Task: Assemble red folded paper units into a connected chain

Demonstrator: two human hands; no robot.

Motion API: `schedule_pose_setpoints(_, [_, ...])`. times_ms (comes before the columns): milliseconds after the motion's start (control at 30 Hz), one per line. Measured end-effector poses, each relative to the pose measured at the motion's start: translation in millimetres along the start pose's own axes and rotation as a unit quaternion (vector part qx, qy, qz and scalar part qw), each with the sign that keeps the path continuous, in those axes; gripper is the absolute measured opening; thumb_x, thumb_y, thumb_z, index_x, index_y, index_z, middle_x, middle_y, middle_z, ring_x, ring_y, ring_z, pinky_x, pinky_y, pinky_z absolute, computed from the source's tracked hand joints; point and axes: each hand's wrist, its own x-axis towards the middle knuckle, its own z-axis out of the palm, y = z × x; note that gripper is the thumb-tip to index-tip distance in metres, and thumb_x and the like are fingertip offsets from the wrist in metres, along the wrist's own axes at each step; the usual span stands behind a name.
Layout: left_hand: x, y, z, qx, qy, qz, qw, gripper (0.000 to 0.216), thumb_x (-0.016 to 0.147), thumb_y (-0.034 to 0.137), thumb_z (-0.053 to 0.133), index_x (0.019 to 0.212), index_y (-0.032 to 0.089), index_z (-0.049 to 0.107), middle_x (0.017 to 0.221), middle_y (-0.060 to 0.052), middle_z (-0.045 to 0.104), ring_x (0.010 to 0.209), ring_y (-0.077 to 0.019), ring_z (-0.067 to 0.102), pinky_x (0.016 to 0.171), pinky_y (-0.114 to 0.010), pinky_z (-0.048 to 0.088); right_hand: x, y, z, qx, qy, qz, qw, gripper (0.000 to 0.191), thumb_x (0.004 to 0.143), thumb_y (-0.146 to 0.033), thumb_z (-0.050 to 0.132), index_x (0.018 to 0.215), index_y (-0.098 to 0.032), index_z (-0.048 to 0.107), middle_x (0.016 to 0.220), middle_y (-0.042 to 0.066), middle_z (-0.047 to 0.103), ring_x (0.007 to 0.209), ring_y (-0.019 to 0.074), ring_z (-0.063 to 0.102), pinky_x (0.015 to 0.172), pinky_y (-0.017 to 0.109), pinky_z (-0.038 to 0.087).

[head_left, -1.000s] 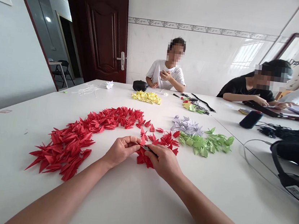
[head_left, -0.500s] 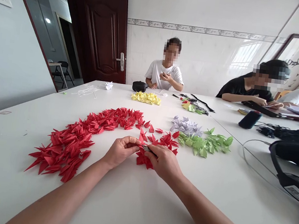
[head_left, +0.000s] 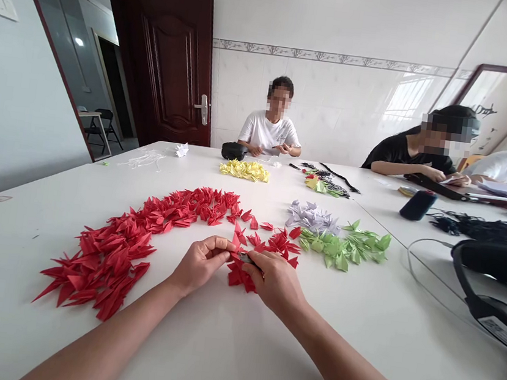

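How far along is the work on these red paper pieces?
Done: a long arc of folded red paper pieces lies on the white table. In hand: the left hand and right hand pinch a small dark object over a red cluster. Remaining: yellow pile, lilac pile, green pile, untouched.

Two hands: one left hand (head_left: 200,265), one right hand (head_left: 275,282). Four origami heaps: one red heap (head_left: 107,252), one yellow heap (head_left: 244,170), one lilac heap (head_left: 312,217), one green heap (head_left: 343,247) (the red far the largest). Three seated co-workers (head_left: 269,133), one headset (head_left: 493,269).

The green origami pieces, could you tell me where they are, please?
Head view: the green pieces lie right of the right hand, just below the lilac pieces.
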Motion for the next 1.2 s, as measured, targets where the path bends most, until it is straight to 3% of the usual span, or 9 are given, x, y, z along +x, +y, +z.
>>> schedule_pose_setpoints(300, [2,-1,1,-0.090,0.006,-0.034,0.995,0.030,0.070,0.026,0.063,0.096,0.020,0.051,0.078,0.003,0.057,0.074,-0.0099,0.055,0.073,-0.026,0.047,-1,-2,1,-0.020,-0.007,-0.022,1.000,0.019,0.085,-0.026,0.047,0.073,-0.019,0.059,0.065,0.001,0.056,0.063,0.0124,0.047,0.055,0.020,0.030])
schedule_pose_setpoints(500, [1,1,1,-0.134,-0.003,-0.069,0.988,0.026,0.070,0.024,0.063,0.093,0.019,0.052,0.081,0.001,0.057,0.075,-0.0105,0.056,0.073,-0.026,0.047,-2,-3,2,-0.008,0.002,-0.041,0.999,0.016,0.084,-0.025,0.048,0.075,-0.019,0.060,0.067,0.002,0.057,0.064,0.0130,0.048,0.056,0.020,0.031])
schedule_pose_setpoints(667, [1,1,1,-0.134,0.006,-0.059,0.989,0.023,0.069,0.024,0.062,0.090,0.018,0.054,0.078,0.001,0.057,0.073,-0.0108,0.056,0.071,-0.026,0.047,-2,0,5,0.003,0.004,-0.050,0.999,0.013,0.084,-0.026,0.049,0.080,-0.020,0.061,0.070,0.002,0.058,0.066,0.0135,0.048,0.057,0.021,0.032])
schedule_pose_setpoints(933, [5,-5,-7,-0.024,0.074,-0.026,0.997,0.025,0.068,0.030,0.060,0.090,0.017,0.056,0.077,-0.001,0.058,0.070,-0.0122,0.056,0.068,-0.026,0.047,0,3,3,0.052,0.018,-0.044,0.997,0.018,0.085,-0.029,0.046,0.081,-0.021,0.062,0.067,0.001,0.057,0.061,0.0121,0.049,0.055,0.020,0.033])
schedule_pose_setpoints(1100, [18,-16,-15,0.098,0.109,-0.012,0.989,0.030,0.073,0.040,0.053,0.092,0.017,0.059,0.076,-0.002,0.062,0.073,-0.0155,0.058,0.068,-0.028,0.048,4,10,-3,0.097,0.071,-0.025,0.992,0.024,0.086,-0.032,0.043,0.088,-0.022,0.064,0.068,0.002,0.059,0.060,0.0119,0.051,0.055,0.020,0.035])
schedule_pose_setpoints(1200, [38,-23,-14,0.147,0.154,0.012,0.977,0.036,0.073,0.039,0.051,0.099,0.016,0.058,0.087,-0.005,0.063,0.079,-0.0166,0.059,0.072,-0.029,0.048,8,15,-4,0.103,0.110,0.012,0.988,0.025,0.085,-0.034,0.044,0.090,-0.020,0.065,0.065,0.002,0.059,0.058,0.0121,0.051,0.054,0.019,0.035])
